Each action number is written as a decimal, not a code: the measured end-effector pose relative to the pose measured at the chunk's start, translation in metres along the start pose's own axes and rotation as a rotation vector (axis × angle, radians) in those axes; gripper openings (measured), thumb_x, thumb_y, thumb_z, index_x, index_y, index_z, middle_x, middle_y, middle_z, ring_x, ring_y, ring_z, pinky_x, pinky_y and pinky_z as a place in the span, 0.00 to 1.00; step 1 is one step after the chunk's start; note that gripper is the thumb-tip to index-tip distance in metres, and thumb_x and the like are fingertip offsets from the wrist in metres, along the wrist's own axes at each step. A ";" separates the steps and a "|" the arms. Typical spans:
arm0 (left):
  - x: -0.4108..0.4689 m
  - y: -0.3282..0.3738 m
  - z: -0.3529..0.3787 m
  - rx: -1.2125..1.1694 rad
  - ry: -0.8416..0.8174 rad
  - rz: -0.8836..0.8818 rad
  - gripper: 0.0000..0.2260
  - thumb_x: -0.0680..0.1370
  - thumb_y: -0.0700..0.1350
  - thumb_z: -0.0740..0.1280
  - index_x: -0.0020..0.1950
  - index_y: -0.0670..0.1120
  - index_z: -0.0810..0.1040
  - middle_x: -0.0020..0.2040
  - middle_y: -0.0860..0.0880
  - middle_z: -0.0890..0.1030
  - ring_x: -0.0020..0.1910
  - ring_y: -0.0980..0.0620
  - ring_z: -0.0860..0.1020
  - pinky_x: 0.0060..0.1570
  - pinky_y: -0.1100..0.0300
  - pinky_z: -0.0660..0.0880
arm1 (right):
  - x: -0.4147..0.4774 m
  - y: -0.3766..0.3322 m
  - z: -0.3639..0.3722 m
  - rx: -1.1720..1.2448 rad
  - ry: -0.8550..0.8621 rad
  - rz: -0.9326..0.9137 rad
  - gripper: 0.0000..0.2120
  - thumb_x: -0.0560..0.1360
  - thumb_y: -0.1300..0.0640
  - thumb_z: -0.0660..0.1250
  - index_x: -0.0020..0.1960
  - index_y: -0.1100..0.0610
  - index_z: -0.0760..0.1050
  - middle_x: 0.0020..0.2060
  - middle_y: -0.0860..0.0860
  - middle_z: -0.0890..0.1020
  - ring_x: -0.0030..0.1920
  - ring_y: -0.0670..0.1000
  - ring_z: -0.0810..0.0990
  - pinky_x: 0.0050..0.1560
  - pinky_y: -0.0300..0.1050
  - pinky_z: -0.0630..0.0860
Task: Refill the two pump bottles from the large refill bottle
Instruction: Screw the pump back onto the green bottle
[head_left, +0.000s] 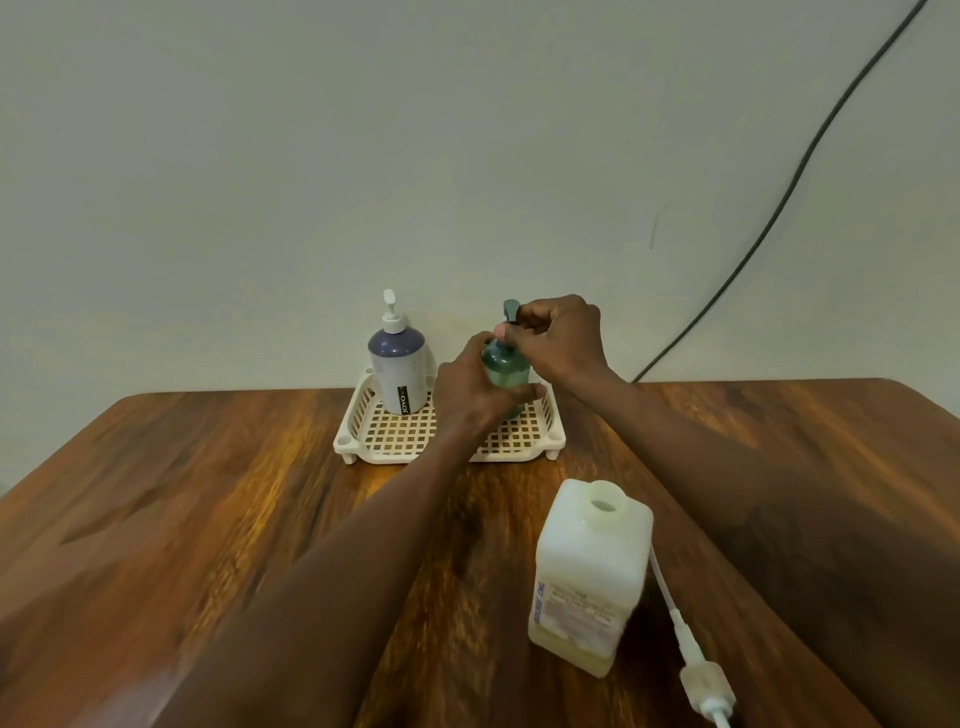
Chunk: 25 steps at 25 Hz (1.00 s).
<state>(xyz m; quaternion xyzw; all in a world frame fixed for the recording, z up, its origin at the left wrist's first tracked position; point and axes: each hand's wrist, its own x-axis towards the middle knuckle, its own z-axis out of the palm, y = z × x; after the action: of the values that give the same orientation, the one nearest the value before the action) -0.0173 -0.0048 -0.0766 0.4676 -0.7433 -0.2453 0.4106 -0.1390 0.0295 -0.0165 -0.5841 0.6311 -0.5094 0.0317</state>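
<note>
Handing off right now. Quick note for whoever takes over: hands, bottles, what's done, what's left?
Left hand grips the green pump bottle in the white basket; right hand pinches its pump top.
Purple bottle stands beside it, pump on.
Refill bottle stands open on the table, its pump lying alongside.
Done: refill bottle opened.
Left: probably open, fill and recap both; fill levels unclear.

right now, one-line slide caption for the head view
Left hand holds the green pump bottle in the white tray while right hand grips its pump
</note>
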 end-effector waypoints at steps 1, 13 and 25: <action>0.004 -0.002 0.003 -0.017 -0.011 -0.001 0.41 0.65 0.61 0.81 0.74 0.52 0.71 0.67 0.50 0.81 0.62 0.49 0.81 0.56 0.63 0.73 | 0.001 0.004 0.003 -0.001 0.002 0.003 0.12 0.71 0.51 0.79 0.51 0.56 0.87 0.43 0.49 0.88 0.40 0.42 0.85 0.47 0.38 0.83; -0.006 -0.035 -0.023 0.062 0.380 0.118 0.35 0.66 0.65 0.79 0.67 0.49 0.77 0.63 0.50 0.80 0.61 0.52 0.74 0.58 0.61 0.71 | 0.014 0.017 0.003 -0.036 -0.035 -0.001 0.18 0.67 0.47 0.82 0.52 0.56 0.86 0.42 0.47 0.86 0.42 0.42 0.85 0.49 0.35 0.82; 0.016 -0.063 -0.090 0.167 0.170 -0.256 0.40 0.67 0.54 0.82 0.73 0.49 0.67 0.67 0.45 0.78 0.64 0.42 0.77 0.61 0.45 0.78 | 0.004 -0.021 -0.019 -0.133 -0.011 -0.086 0.26 0.66 0.44 0.81 0.60 0.53 0.82 0.49 0.46 0.84 0.42 0.42 0.81 0.48 0.36 0.78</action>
<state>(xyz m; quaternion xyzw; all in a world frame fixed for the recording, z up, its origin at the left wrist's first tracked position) 0.0858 -0.0451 -0.0694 0.6100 -0.6582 -0.1926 0.3970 -0.1376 0.0425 0.0092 -0.6143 0.6377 -0.4640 -0.0260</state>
